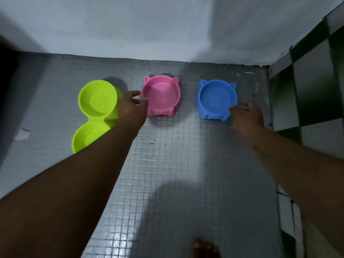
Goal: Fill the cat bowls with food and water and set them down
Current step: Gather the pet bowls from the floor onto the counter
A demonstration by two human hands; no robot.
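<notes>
Three plastic cat bowls stand in a row on the grey tiled floor (167, 174) near the wall. A lime green double bowl (95, 112) is at the left, a pink cat-eared bowl (162, 95) in the middle, a blue cat-eared bowl (216, 98) at the right. All look empty. My left hand (132, 107) reaches between the green and pink bowls, fingers apart, fingertips at the pink bowl's left rim. My right hand (245, 116) is at the blue bowl's near right edge, fingers touching its rim.
A pale wall (167, 25) runs behind the bowls. A black and white checkered tiled wall (312, 90) closes the right side. My bare foot (204, 248) shows at the bottom edge. A dark object fills the far left edge.
</notes>
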